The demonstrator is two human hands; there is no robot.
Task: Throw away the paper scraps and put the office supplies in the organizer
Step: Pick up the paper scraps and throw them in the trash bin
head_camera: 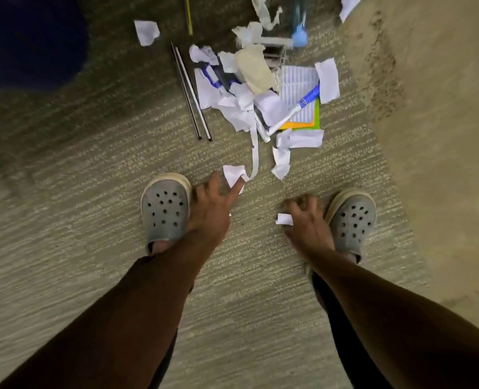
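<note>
A heap of torn white paper scraps (241, 105) lies on the carpet ahead of my feet, mixed with blue-and-white markers (303, 105), a lined notepad (297, 77) and coloured sticky notes (311, 120). My left hand (213, 203) reaches down and pinches a white scrap (234, 175) joined to a long paper strip (254, 153). Low beside my right shoe, my right hand (305, 220) holds a small white scrap (284, 219) in its fingers. A wire organizer (275, 54) is partly buried under paper at the back of the heap.
Two long dark rods (190, 91) and a yellow pencil (188, 15) lie left of the heap. A dark blue round bin (27, 40) sits at the top left. A clear bottle with a blue cap (300, 29) lies behind. My grey clogs (165, 209) flank my hands.
</note>
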